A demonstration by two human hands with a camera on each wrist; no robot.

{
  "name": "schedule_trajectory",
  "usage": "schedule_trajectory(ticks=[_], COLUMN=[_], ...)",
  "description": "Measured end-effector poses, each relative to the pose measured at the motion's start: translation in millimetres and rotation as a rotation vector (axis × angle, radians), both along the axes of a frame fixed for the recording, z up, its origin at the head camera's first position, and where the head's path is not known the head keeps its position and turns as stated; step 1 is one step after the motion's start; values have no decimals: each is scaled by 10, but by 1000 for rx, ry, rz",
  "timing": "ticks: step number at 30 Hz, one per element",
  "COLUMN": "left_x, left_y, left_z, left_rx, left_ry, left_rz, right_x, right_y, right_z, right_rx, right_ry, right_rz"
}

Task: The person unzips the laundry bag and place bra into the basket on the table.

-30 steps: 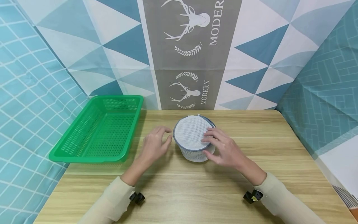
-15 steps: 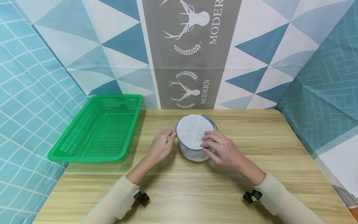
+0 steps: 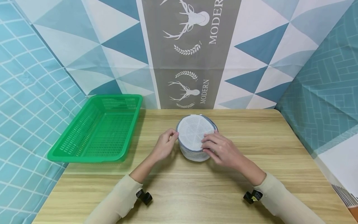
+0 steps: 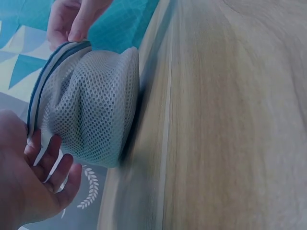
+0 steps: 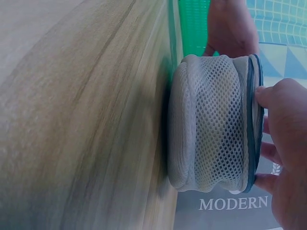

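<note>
A round white mesh laundry bag (image 3: 195, 130) with blue-grey edging stands upright on the table, its lid side up. My left hand (image 3: 163, 146) pinches the edging at the bag's left; in the left wrist view the other fingers of this left hand (image 4: 36, 177) hang loosely curled beside the mesh. On the opposite side my right hand (image 3: 225, 151) grips the rim, several fingertips over the lid. The right wrist view has the thumb of the right hand (image 5: 288, 129) against the edging of the mesh bag (image 5: 216, 124). What the bag contains cannot be made out.
A green plastic basket (image 3: 128, 146) with perforated sides stands at the table's left. The wood-grain table (image 3: 195, 193) ends at a patterned wall covering (image 3: 190, 56) behind the bag. Both sleeves carry a small black wrist camera.
My left hand has moved right from beside the bag and now pinches its edging. The bag has shifted slightly right. My right hand stays at the right rim, its fingers closer together.
</note>
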State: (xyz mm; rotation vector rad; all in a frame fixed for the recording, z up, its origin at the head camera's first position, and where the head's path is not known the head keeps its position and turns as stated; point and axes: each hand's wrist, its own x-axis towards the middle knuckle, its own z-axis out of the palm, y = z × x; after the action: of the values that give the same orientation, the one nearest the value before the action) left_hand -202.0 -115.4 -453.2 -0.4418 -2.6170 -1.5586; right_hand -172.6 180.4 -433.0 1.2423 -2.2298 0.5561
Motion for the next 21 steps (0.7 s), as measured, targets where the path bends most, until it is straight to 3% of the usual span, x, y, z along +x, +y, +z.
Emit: schedule_trajectory(ticks=[1,2,5,9,14,18,21], left_x=[63,71,-61,-286,-386,-513,-569], left_y=[24,20,-42,-128,-186,-220,-236], left_z=[111,122,-103,-491,-662,-846,-921], left_rx=[-9,1,10,-8,-37,-67,-60], left_ry=[-34,-34,42,116,129,118,108], left_rz=[3,-7,-41,-50,-62,-36,-27], right_x=[3,5,12,12,-5,-18,-27], right_y=[0,1,1,5,35,69,84], right_z=[1,2,16,47,66,84,98], right_rx=[3,6,9,2,8,7,-2], right_ry=[-4,-8,-21,-33,-20,-11,-13], right_rz=[-5,-12,-27,-41,-43,-32,-24])
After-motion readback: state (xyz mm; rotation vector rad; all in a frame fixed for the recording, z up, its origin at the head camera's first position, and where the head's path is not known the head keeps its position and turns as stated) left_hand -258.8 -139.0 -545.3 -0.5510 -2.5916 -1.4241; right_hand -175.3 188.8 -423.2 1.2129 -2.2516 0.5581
